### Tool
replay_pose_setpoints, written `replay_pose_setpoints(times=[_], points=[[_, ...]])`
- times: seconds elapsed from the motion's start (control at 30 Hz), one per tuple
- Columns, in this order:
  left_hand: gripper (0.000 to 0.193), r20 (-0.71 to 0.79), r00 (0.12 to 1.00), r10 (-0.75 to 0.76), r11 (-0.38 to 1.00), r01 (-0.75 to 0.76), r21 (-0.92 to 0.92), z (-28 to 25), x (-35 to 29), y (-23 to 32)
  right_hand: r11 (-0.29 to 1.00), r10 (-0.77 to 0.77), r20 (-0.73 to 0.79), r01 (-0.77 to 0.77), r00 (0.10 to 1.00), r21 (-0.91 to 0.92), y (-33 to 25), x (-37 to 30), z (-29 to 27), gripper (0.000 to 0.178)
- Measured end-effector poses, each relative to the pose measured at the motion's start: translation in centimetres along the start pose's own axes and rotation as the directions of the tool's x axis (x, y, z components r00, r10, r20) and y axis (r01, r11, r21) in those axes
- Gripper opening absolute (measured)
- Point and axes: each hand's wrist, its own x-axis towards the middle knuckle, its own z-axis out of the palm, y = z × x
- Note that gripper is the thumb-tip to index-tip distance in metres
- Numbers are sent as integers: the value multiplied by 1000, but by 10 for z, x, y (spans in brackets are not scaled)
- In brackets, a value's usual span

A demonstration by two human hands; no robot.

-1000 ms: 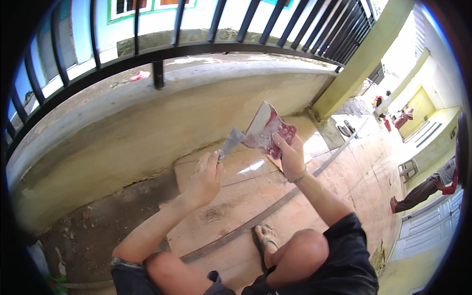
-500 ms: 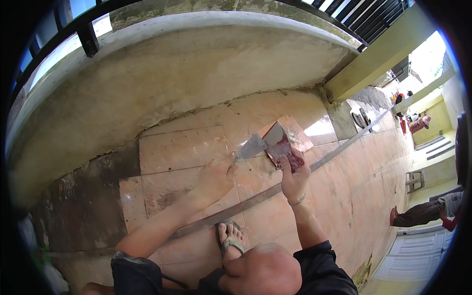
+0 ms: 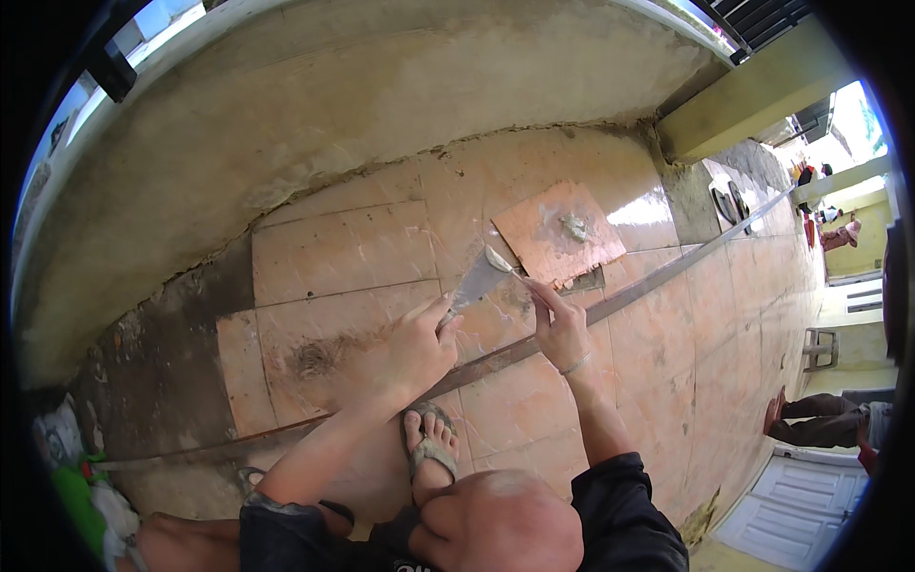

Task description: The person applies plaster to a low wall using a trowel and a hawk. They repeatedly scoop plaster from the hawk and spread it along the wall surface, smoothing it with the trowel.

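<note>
The left hand (image 3: 424, 348) has its grip wrapped around the handle of a putty knife (image 3: 479, 281), whose grey blade points to one o'clock and carries a dab of pale paste (image 3: 496, 258) at its tip. At three o'clock from it, the right hand (image 3: 562, 334) keeps a narrow grip, thumb and fingers pinched on a thin tool seen nearly edge-on; its far edge ends at the paste, though contact is hard to tell. At two o'clock from the blade, a loose floor tile (image 3: 524, 225) lies askew on the tiled floor (image 3: 338, 253), bearing a lump of putty (image 3: 575, 227). A long straight bar (image 3: 658, 281) passes beneath the right hand, running from eight toward two o'clock. A sandalled foot (image 3: 434, 446) sits at six o'clock from the left hand.
</note>
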Motion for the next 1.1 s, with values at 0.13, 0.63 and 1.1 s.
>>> replay_pose_setpoints(times=[0.13,0.63,1.1], points=[[46,178,936,-302,952,307,1,8,-2,8,857,311,-243,-160,919,490,-1,-13,4,32],[54,330,932,-148,641,345,-686,33,-10,22,997,-71,-382,58,921,-47,-7,-42,49,38],[57,482,860,-168,701,448,-555,14,-18,10,640,252,280,-376,926,670,28,-10,-44,17]])
